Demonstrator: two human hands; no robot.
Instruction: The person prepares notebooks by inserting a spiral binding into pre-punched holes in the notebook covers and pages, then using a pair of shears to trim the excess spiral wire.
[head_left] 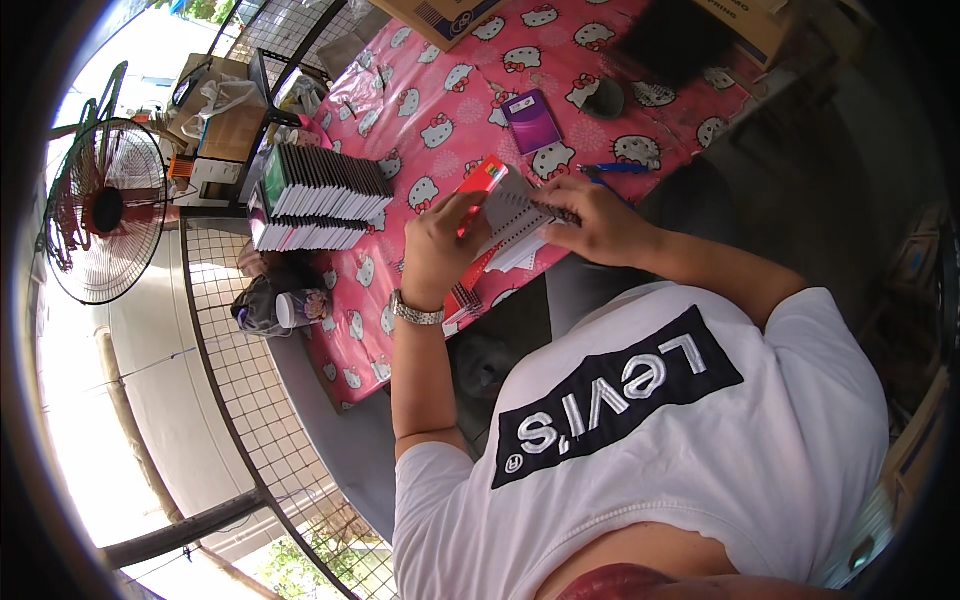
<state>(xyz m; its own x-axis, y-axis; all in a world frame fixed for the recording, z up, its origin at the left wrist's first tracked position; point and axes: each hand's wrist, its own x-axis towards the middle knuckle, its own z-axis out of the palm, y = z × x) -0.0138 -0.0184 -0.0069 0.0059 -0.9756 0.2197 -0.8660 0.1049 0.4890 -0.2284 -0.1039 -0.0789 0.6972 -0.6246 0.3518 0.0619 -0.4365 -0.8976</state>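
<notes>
My left hand [440,245], with a metal watch at the wrist, is closed round the left side of a notebook with a red cover [484,178]. A row of punched holes runs along its white pages [516,222]. On the right, my right hand [600,222] pinches a dark spiral binding coil [555,212] at the edge of these pages. Whether the coil passes through the holes I cannot tell. Below my left hand, more red-covered sheets or notebooks [463,298] lie at the table's near edge, partly hidden.
Stacks of spiral notebooks [325,185] stand left on the pink patterned tablecloth [420,160]. Farther back lie a purple notebook [533,122], a blue pen [622,168] and a dark round cup [604,98]. A cardboard box [440,18] sits at the far edge; a fan [105,210] stands left.
</notes>
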